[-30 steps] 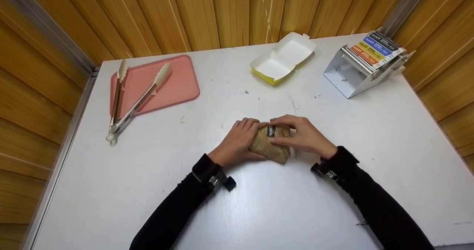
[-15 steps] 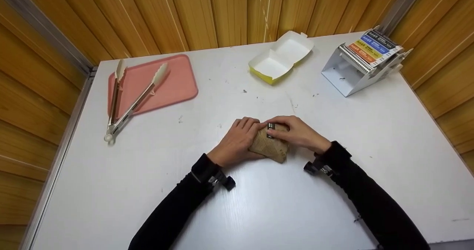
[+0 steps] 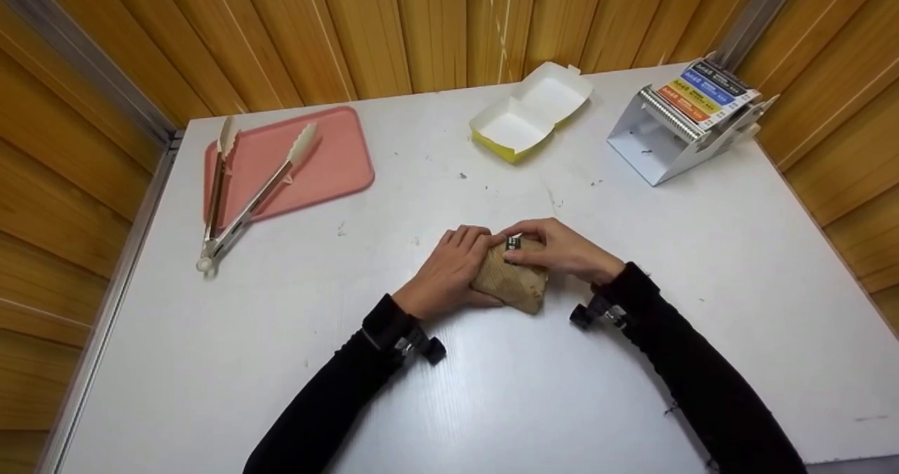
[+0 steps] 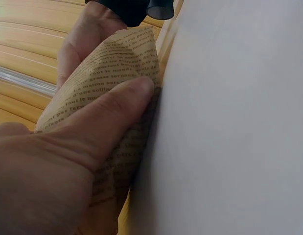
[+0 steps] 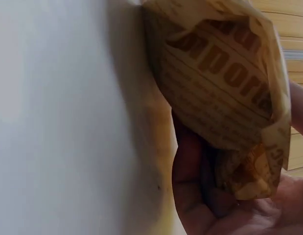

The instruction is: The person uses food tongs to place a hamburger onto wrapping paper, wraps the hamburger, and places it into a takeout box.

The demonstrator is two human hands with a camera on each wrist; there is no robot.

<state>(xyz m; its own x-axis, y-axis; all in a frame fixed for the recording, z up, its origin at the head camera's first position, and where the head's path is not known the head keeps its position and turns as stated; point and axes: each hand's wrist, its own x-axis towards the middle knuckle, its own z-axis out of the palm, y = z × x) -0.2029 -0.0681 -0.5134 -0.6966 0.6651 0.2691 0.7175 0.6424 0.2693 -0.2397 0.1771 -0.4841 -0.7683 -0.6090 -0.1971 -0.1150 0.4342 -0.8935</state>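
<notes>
A small package wrapped in brown printed paper (image 3: 507, 284) sits near the table's middle, with a black label (image 3: 512, 241) on its top. My left hand (image 3: 448, 272) grips its left side, fingers over the far edge. In the left wrist view that thumb (image 4: 109, 107) lies along the printed paper (image 4: 117, 63). From the right, my right hand (image 3: 565, 251) holds the package, its thumb over the label and its index finger at the far edge. The right wrist view shows the folded paper end (image 5: 215, 78) above curled fingers (image 5: 190, 181). What is inside the wrapping is hidden.
Back left, metal tongs (image 3: 246, 211) with pale tips lie spread across a pink tray (image 3: 344, 158). An open yellow-and-white box (image 3: 516, 126) stands at the back. A white dispenser (image 3: 664, 151) with coloured label rolls (image 3: 702, 95) is at the back right.
My right hand has shifted left and its thumb has moved up from the package's top onto the label. My left hand keeps its grip. The view has shifted slightly.
</notes>
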